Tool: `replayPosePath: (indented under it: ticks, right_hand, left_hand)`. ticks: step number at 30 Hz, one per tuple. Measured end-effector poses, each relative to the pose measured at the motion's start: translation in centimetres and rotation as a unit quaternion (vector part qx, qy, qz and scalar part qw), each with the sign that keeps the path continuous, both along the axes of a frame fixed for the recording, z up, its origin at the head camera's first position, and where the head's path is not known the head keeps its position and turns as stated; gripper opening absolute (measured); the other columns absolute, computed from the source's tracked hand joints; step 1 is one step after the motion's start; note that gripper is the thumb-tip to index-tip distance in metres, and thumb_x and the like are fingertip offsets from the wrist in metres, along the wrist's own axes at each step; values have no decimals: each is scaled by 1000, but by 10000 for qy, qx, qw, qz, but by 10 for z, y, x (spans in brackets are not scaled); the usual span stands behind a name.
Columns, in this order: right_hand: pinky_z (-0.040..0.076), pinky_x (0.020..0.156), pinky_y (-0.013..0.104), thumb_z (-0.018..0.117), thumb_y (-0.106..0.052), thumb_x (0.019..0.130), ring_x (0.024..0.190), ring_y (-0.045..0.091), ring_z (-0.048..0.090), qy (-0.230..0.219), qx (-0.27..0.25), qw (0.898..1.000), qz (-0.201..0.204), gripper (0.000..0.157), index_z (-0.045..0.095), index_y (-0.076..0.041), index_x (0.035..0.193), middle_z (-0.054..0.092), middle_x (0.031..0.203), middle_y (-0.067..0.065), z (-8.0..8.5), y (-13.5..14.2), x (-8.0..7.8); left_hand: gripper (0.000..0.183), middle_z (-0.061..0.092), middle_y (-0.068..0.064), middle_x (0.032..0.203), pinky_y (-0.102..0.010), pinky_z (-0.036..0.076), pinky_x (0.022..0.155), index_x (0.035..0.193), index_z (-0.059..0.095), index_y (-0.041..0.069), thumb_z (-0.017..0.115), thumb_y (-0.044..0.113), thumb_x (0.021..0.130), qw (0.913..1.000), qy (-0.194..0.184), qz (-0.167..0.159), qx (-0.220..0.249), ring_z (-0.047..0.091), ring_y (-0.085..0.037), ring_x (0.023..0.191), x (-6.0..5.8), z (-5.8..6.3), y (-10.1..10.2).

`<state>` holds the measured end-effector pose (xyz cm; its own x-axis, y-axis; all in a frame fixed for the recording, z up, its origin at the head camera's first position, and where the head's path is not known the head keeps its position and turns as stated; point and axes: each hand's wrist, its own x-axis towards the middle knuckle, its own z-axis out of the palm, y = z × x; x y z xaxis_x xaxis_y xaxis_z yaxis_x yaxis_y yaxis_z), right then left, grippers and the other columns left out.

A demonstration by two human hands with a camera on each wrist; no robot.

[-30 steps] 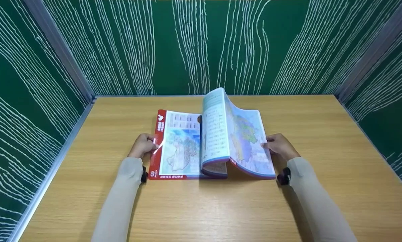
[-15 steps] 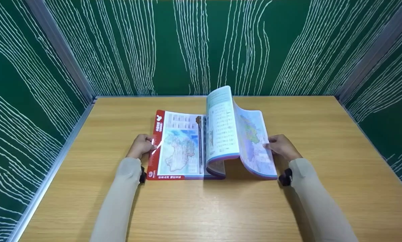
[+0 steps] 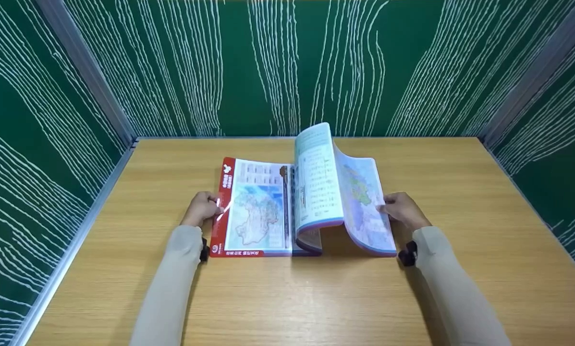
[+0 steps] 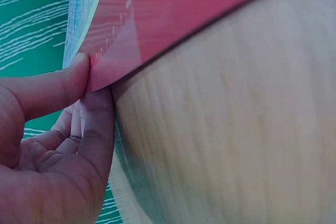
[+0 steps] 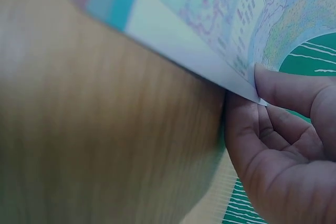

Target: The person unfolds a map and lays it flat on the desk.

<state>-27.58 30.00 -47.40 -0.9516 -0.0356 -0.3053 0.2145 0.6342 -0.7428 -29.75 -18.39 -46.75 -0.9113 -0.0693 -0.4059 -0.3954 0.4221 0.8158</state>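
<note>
A glossy folding map lies across the table, partly unfolded. Its left panel [image 3: 256, 211] is flat, with a red border and a printed map. The middle part [image 3: 318, 182] stands up in a curled fold showing rows of text. To the right, another panel [image 3: 361, 202] with a coloured map slopes down to the table. My left hand [image 3: 201, 208] pinches the red border [image 4: 157, 19] between thumb and forefinger, as the left wrist view shows. My right hand [image 3: 405, 210] pinches the right panel's outer edge, thumb on top and fingers beneath. Inside the fold, surfaces are hidden.
The wooden table [image 3: 287, 302] extends around the map on every side. Green panels [image 3: 412, 62] with white wavy lines wall it in at the back, left and right. Grey metal posts [image 3: 83, 67] stand at the back corners.
Over the first half second, the hands drew slightly apart and the standing fold shifted right, uncovering a dark vertical strip on the left panel. Since then, almost nothing has moved.
</note>
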Motion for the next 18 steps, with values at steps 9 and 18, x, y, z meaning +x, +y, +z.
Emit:
replayPosePath:
  ticks: [9,18]
  right_hand:
    - [50,80,28,56,-12,93,94,19,57,83,11,10000,23,44,52,11,130,61,120,24,-1,1,-1]
    - [48,98,43,54,-13,95,115,31,54,-75,-72,9999,-13,51,42,14,136,50,134,32,-3,0,-3]
  left_hand:
    - [37,51,-21,124,-43,52,90,124,47,-4,56,-2,88,9999,2,89,-69,57,-29,104,0,1,-5]
    - [38,52,-22,126,-47,52,93,125,48,-4,56,-2,88,9997,31,231,28,58,-31,105,3,1,-9]
